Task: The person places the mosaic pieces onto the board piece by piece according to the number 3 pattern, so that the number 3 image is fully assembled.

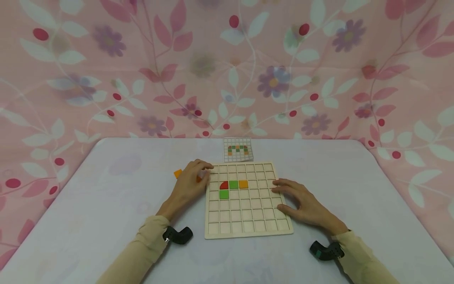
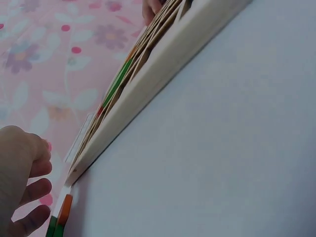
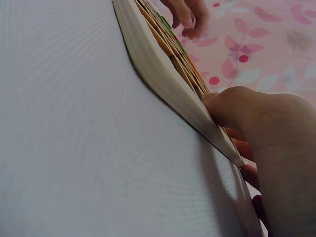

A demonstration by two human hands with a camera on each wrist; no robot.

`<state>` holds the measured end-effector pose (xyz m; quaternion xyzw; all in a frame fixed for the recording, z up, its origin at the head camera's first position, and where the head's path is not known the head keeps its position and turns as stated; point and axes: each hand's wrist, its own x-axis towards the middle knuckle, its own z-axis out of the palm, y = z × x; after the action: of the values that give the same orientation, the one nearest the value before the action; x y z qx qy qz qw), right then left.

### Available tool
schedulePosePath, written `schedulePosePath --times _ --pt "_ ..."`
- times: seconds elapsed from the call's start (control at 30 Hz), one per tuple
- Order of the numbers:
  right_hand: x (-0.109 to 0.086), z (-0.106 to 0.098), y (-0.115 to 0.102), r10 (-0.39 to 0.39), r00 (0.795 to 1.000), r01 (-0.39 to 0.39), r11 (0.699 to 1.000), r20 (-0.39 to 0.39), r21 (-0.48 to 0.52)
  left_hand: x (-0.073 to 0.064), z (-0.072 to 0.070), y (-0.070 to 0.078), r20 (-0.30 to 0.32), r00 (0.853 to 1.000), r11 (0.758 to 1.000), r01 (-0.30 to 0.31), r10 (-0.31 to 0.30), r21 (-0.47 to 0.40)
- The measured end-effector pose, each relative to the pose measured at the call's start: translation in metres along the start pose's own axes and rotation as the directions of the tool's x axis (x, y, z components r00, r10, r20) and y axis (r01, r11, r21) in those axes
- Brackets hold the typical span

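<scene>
A pale wooden grid board lies flat on the table. In its cells sit a red quarter-round piece, two green squares and an orange square. My left hand hovers by the board's upper left corner with fingers loosely bent. Nothing shows between them. Beneath and beside it are loose pieces, an orange one in the head view and green ones in the left wrist view, partly hidden. My right hand rests thumb and fingertips on the board's right edge.
Behind the board lies a pattern card printed with a grid of coloured cells. A white cloth covers the table, which meets a pink floral curtain at the back. Black devices are worn on both wrists.
</scene>
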<state>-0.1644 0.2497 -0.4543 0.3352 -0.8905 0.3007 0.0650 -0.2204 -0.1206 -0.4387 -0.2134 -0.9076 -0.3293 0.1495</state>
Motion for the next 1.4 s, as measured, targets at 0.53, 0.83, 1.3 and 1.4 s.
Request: schedulePosePath --times 0.53,0.83,1.3,1.4 --pt "0.000 -0.001 -0.002 -0.001 1.000 0.001 1.000 -0.006 0.000 -0.005 -0.021 -0.026 -0.078 0.997 0.998 0.013 -0.009 0.056" --pt "0.000 0.001 -0.001 -0.009 1.000 0.009 1.000 -0.009 -0.020 -0.011 -0.031 -0.039 -0.093 0.994 0.997 0.060 -0.055 0.049" --pt "0.000 0.000 -0.003 0.006 1.000 -0.006 1.000 -0.002 0.006 -0.016 -0.030 -0.045 -0.048 0.996 0.993 0.078 -0.073 0.093" --pt "0.000 -0.001 -0.003 0.005 1.000 -0.005 1.000 -0.002 0.001 -0.016 -0.030 -0.045 -0.048 0.997 0.993 0.059 -0.054 0.106"
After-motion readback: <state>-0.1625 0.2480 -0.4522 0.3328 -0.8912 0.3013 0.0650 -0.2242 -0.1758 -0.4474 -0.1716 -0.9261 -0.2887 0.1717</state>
